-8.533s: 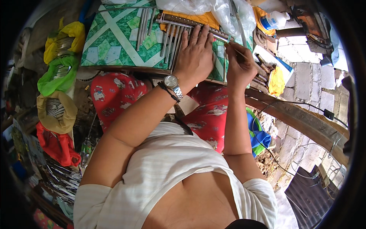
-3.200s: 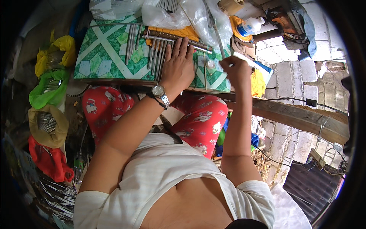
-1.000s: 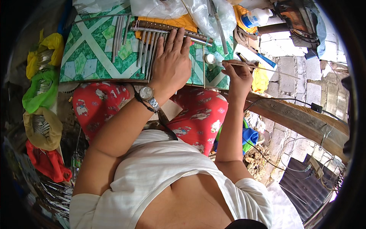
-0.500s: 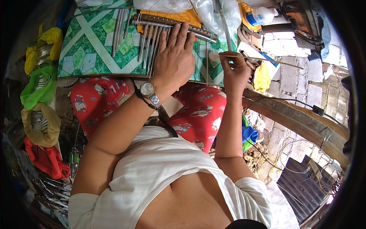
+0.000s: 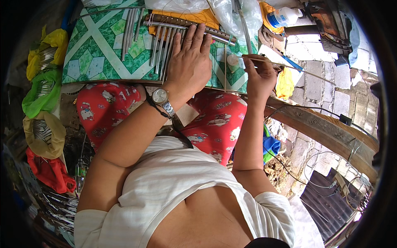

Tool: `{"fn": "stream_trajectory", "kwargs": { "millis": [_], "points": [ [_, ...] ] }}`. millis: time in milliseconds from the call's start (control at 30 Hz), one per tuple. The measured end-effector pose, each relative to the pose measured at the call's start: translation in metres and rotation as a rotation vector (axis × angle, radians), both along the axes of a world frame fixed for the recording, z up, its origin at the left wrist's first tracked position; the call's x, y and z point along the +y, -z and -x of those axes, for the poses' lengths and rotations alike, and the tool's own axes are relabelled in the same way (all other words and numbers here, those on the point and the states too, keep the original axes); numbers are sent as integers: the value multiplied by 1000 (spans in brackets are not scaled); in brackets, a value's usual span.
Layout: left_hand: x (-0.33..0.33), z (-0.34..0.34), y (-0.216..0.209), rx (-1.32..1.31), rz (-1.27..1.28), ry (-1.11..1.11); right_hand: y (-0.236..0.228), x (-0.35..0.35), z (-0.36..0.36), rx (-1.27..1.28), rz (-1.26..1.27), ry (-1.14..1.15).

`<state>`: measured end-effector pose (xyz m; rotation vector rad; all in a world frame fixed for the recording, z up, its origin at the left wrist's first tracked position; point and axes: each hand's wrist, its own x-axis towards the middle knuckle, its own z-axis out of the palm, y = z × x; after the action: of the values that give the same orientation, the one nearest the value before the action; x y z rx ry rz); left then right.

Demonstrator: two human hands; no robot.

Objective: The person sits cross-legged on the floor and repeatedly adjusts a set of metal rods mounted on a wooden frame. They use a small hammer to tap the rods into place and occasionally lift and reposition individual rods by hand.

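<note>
My left hand (image 5: 191,62) lies flat over a row of thin metal tubes (image 5: 158,51), fingers stretched out and close together. Its fingertips reach a dark wooden strip (image 5: 169,20) with a line of small holes, and a longer metal rod (image 5: 165,26) runs along that strip. To the right, my right hand (image 5: 261,78) pinches a thin pale stick (image 5: 308,72), which points out past the table's right edge. Just left of those fingers sits a small round whitish thing (image 5: 232,60); the stick's near end is close to it, but I cannot tell whether they touch.
More metal tubes (image 5: 128,35) lie on the green patterned tabletop (image 5: 93,53). Clear plastic bags (image 5: 231,16) and a white bottle (image 5: 284,17) are at the back. Yellow, green, tan and red bags (image 5: 47,167) hang at left, several holding tubes. A wooden beam (image 5: 322,128) crosses at right.
My right hand has shifted a little to the right with the stick, whose far end now slopes lower. My left hand stays in place on the tubes.
</note>
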<state>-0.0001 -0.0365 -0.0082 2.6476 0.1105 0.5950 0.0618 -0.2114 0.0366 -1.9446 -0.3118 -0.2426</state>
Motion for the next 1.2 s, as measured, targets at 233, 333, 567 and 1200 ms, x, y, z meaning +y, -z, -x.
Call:
{"fn": "stream_trajectory", "kwargs": {
  "millis": [233, 333, 567, 1200],
  "points": [
    [0, -1, 0, 9, -7, -3, -21, 8, -1, 314, -474, 2],
    [0, -1, 0, 0, 28, -1, -22, 22, -4, 327, -505, -42],
    [0, 0, -2, 10, 2, 4, -7, 62, -24, 204, -269, -128],
    [1, 1, -5, 29, 12, 16, 15, 76, -41, 42, 23, -15]
  ]
}}
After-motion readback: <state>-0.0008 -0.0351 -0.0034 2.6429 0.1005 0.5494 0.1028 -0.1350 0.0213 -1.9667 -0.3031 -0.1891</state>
